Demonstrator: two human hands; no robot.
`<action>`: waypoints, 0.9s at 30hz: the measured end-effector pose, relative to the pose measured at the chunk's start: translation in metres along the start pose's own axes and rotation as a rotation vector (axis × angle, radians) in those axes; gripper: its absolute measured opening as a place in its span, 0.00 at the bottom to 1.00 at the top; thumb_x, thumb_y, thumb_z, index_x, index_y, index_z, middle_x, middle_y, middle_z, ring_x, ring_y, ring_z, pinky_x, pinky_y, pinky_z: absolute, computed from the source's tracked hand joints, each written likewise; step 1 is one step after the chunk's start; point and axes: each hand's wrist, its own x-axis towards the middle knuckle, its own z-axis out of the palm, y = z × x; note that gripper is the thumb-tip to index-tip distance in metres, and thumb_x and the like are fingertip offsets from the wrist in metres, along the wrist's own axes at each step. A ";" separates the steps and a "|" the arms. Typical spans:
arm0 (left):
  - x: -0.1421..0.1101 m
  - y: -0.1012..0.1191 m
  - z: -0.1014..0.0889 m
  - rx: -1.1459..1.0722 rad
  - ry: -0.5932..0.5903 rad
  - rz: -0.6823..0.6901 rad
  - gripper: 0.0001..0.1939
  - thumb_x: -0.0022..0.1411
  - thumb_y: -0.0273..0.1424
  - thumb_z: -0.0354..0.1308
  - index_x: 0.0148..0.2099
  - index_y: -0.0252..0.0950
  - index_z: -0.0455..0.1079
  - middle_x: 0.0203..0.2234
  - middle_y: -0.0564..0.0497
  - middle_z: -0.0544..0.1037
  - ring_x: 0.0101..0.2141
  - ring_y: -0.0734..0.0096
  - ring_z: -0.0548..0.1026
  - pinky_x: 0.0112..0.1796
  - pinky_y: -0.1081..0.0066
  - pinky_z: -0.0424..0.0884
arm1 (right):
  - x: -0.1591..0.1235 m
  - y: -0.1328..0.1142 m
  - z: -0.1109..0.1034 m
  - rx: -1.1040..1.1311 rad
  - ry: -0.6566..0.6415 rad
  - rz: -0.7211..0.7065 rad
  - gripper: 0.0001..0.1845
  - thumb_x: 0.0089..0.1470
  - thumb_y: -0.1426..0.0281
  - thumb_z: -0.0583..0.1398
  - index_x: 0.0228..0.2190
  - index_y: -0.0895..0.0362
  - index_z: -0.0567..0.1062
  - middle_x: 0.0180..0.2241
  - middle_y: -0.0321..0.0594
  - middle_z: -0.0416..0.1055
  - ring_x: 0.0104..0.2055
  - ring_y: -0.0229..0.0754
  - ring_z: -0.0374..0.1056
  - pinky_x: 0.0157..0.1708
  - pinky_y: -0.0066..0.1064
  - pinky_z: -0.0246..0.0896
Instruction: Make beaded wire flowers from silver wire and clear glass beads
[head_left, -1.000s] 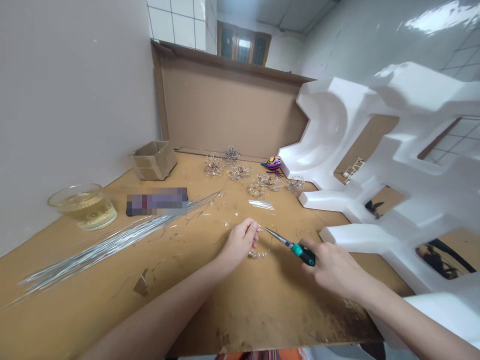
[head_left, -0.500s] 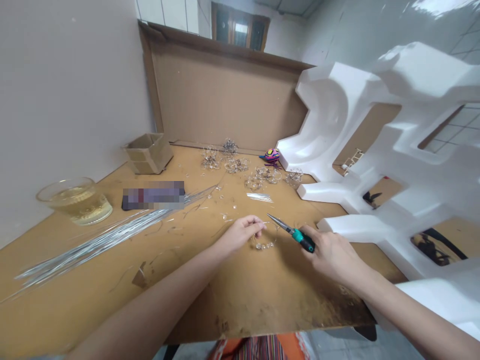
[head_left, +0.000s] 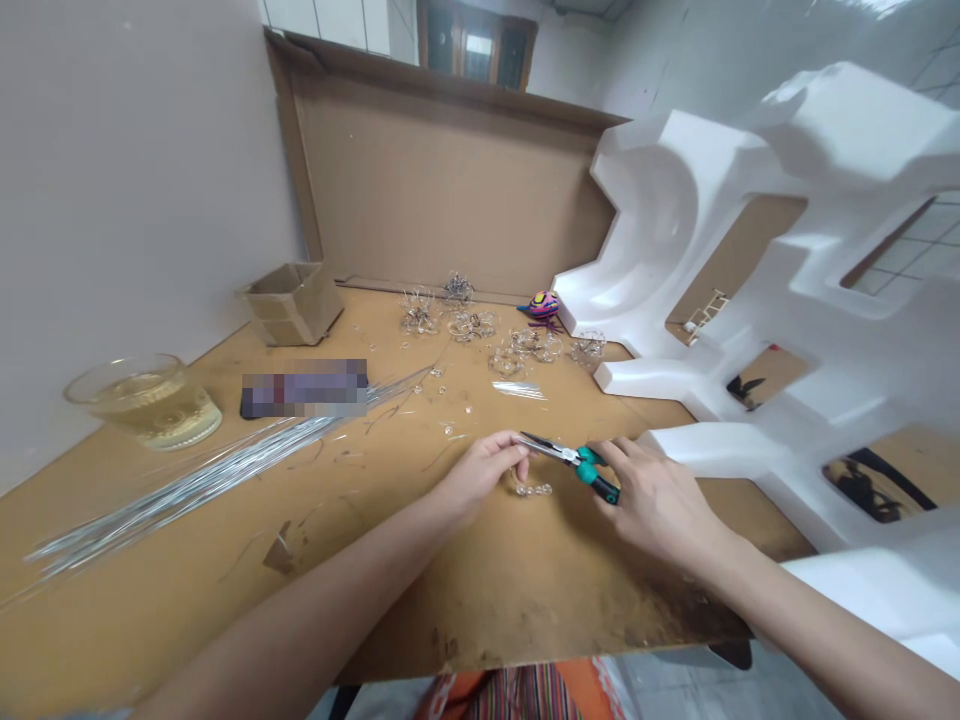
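Where a pale wall [head_left: 135, 220] meets an upright cardboard panel [head_left: 450, 190], a scuffed tan workboard [head_left: 480, 590] runs forward, strewn with wire offcuts. A large white foam moulding [head_left: 750, 290] stands along its right side, and a wood-framed window [head_left: 476, 45] shows beyond. Further back lie several clear wire-and-bead flowers [head_left: 465, 325] and a pink patterned ornament [head_left: 543, 307].

At left, a glass bowl [head_left: 142, 400] holds pale yellow liquid, and an open cardboard box [head_left: 292, 305] shows nothing of its contents. A bundle of silver wires [head_left: 202, 490] lies slantwise beside a blurred object [head_left: 304, 388].

Near the board's front edge, the right hand [head_left: 656, 500] closes around the green handles of a pair of needle-nose pliers [head_left: 570, 460]. Their long axis lies nearly level, with the nose pointing left at the left hand [head_left: 480, 475]. Its fingers curl just above a beaded wire loop [head_left: 534, 489], but whether they pinch the wire, or the jaws clamp anything, cannot be told.
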 end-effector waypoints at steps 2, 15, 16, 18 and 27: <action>-0.001 -0.001 0.002 -0.047 0.027 0.002 0.08 0.56 0.33 0.52 0.31 0.35 0.69 0.18 0.54 0.68 0.23 0.74 0.65 0.30 0.74 0.59 | 0.000 -0.001 0.000 -0.012 0.029 -0.001 0.17 0.48 0.66 0.54 0.42 0.54 0.67 0.34 0.41 0.69 0.35 0.45 0.64 0.30 0.30 0.47; -0.005 -0.001 0.010 -0.096 0.044 -0.025 0.15 0.60 0.39 0.47 0.34 0.34 0.68 0.16 0.56 0.63 0.22 0.75 0.62 0.31 0.72 0.60 | -0.003 -0.006 -0.003 -0.125 0.068 0.044 0.16 0.49 0.66 0.53 0.40 0.56 0.68 0.31 0.44 0.67 0.35 0.48 0.62 0.32 0.33 0.46; -0.005 -0.001 0.010 -0.075 0.050 -0.021 0.17 0.60 0.41 0.46 0.34 0.34 0.68 0.15 0.56 0.62 0.21 0.75 0.62 0.31 0.72 0.60 | -0.003 -0.006 -0.003 -0.121 0.071 0.041 0.16 0.49 0.66 0.53 0.41 0.56 0.68 0.31 0.44 0.67 0.35 0.48 0.62 0.32 0.33 0.47; -0.005 0.000 0.011 -0.056 0.062 -0.029 0.19 0.60 0.44 0.45 0.33 0.34 0.68 0.15 0.57 0.61 0.20 0.76 0.60 0.28 0.73 0.59 | -0.004 -0.006 -0.003 -0.099 0.077 0.043 0.16 0.48 0.66 0.54 0.41 0.56 0.68 0.32 0.45 0.67 0.36 0.48 0.62 0.32 0.33 0.47; -0.006 0.001 0.014 0.015 0.139 -0.012 0.18 0.61 0.41 0.44 0.30 0.34 0.66 0.14 0.58 0.58 0.19 0.77 0.57 0.25 0.74 0.55 | -0.008 -0.001 -0.011 0.114 -0.223 0.137 0.17 0.47 0.67 0.53 0.42 0.51 0.66 0.32 0.38 0.70 0.30 0.44 0.67 0.25 0.29 0.46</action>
